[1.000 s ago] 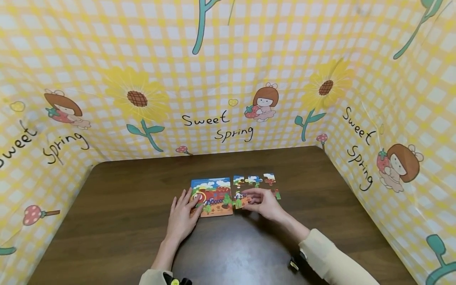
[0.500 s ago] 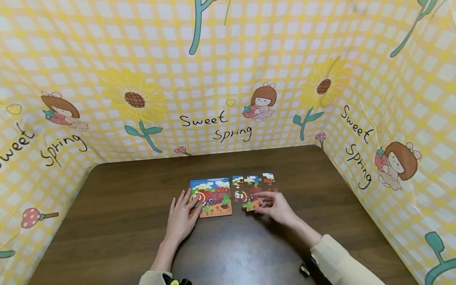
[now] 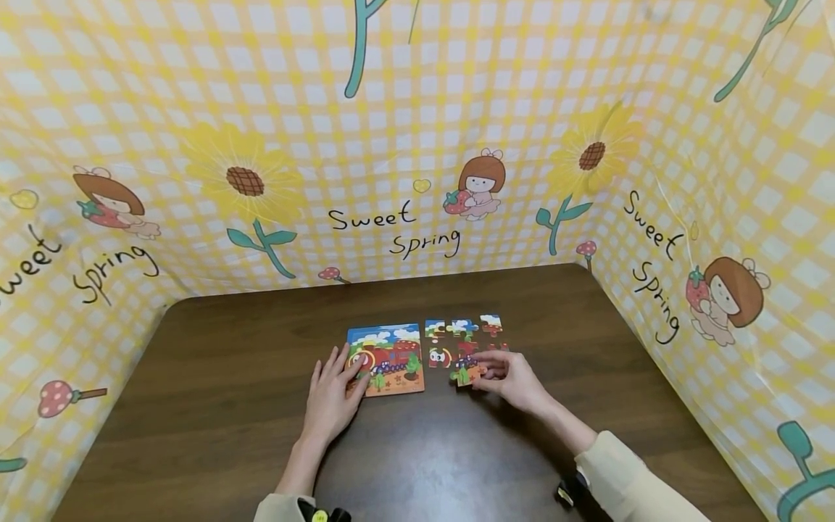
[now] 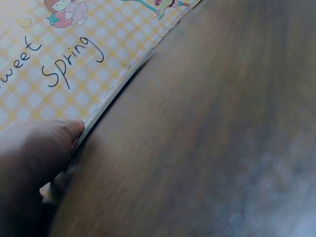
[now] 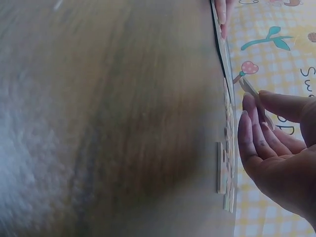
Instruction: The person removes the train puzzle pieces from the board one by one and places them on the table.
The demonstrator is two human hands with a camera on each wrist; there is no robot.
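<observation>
My left hand (image 3: 331, 397) rests with its fingers spread on the left part of a colourful picture board (image 3: 401, 351) that shows a red train, clouds and cacti. To the right of the board, my right hand (image 3: 518, 383) pinches a jigsaw piece (image 3: 464, 375) printed with a green cactus on orange ground. In the right wrist view that jigsaw piece (image 5: 252, 91) appears edge-on between thumb and fingers, raised off the table. Just left of it lies a piece with the train's face (image 3: 439, 357). Other pieces near the right fingers are partly covered by them.
Beyond the right hand, several loose jigsaw pieces lie in a row, among them a sky piece (image 3: 462, 328) and a cloud piece (image 3: 491, 324). A brown wooden table (image 3: 228, 406) carries everything. Yellow checked cloth (image 3: 391, 145) walls it in at the back and both sides.
My right hand has moved right with the cactus piece, away from the picture board's edge, and the train-face piece now shows uncovered. The left hand has stayed on the board.
</observation>
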